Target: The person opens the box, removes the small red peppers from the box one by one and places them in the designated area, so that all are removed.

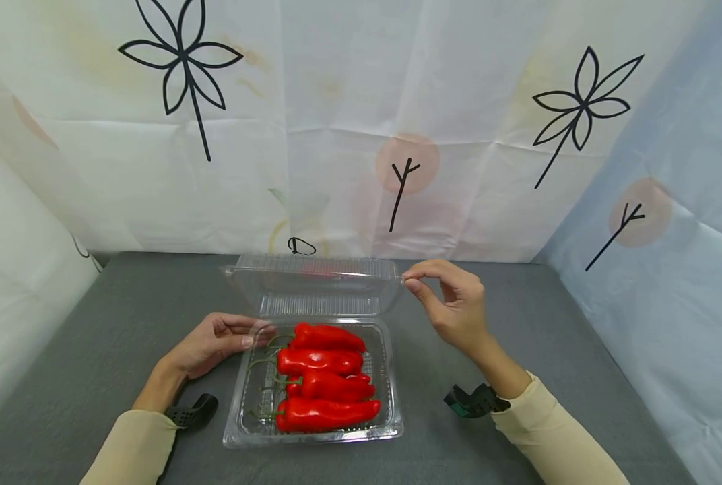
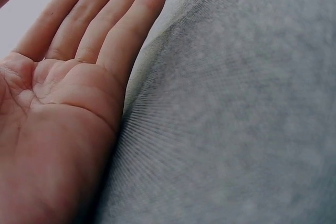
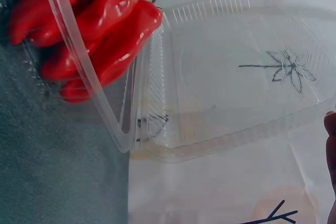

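A clear plastic clamshell box point(image 1: 235, 411) sits on the grey table, holding several red peppers point(image 1: 323, 386) with green stems. Its hinged lid point(image 1: 312, 283) stands raised at the far side; the right wrist view shows the lid point(image 3: 236, 77) from beside the peppers point(image 3: 100, 30). My right hand point(image 1: 411, 278) pinches the lid's right corner between thumb and forefinger. My left hand point(image 1: 248, 335) lies palm up with straight fingers touching the box's left rim. In the left wrist view the open palm point(image 2: 63, 93) rests on the grey cloth, fingertips at the plastic edge.
Grey cloth point(image 1: 549, 337) covers the table. White and pale blue sheets point(image 1: 337, 135) printed with black flowers hang close behind and on both sides. A small black loop point(image 1: 301, 246) lies at the back edge behind the lid.
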A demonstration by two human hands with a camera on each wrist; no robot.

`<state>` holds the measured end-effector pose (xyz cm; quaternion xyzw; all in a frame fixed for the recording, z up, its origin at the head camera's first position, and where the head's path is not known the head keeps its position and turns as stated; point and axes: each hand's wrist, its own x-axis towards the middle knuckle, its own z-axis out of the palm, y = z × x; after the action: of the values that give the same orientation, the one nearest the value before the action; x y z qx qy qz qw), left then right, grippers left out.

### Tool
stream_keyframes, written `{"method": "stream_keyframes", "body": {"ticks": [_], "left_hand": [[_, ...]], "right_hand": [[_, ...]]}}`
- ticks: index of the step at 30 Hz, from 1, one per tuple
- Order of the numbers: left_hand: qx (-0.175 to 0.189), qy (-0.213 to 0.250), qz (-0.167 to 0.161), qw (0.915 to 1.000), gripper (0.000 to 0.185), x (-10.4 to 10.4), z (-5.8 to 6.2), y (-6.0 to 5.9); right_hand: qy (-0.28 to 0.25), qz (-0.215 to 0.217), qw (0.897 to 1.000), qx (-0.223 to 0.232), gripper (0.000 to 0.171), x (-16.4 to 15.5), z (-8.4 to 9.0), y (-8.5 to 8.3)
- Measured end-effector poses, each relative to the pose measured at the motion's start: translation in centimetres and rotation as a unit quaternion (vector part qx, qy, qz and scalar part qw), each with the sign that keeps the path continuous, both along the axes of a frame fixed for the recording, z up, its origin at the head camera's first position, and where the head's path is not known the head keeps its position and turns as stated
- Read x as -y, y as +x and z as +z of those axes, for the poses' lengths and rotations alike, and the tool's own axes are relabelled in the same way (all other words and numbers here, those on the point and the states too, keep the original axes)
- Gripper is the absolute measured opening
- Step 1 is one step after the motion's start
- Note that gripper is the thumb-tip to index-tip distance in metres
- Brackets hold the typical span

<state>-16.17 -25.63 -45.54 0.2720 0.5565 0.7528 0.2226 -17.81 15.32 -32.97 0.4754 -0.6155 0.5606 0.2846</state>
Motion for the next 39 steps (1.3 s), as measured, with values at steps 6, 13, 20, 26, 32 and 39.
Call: {"method": "stream_keyframes", "body": {"ticks": [6, 13, 20, 26, 32, 39], "left_hand": [[-0.002, 0.001, -0.012, 0.9999, 0.037, 0.0, -0.1, -0.1], [-0.006, 0.012, -0.024, 0.9996, 0.037, 0.1, -0.3, -0.2], [0.001, 0.008, -0.026, 0.9996, 0.037, 0.2, -0.2, -0.2], [0.001, 0.000, -0.020, 0.9998, 0.036, 0.2, -0.2, -0.2], [-0.001, -0.012, -0.014, 0.9998, 0.037, 0.2, -0.1, -0.2], [-0.019, -0.009, -0.030, 0.9993, 0.036, 0.1, -0.1, -0.2]], "right_hand": [[-0.008, -0.014, 0.999, 0.048, 0.008, 0.1, 0.2, -1.3], [-0.009, -0.035, 0.994, 0.103, 0.006, 0.3, 0.2, -2.7], [0.003, -0.058, 0.988, 0.146, 0.011, 0.6, 0.3, -4.5], [0.008, -0.078, 0.979, 0.188, 0.009, 1.0, 0.1, -6.2], [-0.007, -0.076, 0.968, 0.238, 0.012, 1.7, -0.2, -7.5], [-0.021, -0.079, 0.956, 0.280, 0.017, 2.1, -1.5, -9.1]]}}
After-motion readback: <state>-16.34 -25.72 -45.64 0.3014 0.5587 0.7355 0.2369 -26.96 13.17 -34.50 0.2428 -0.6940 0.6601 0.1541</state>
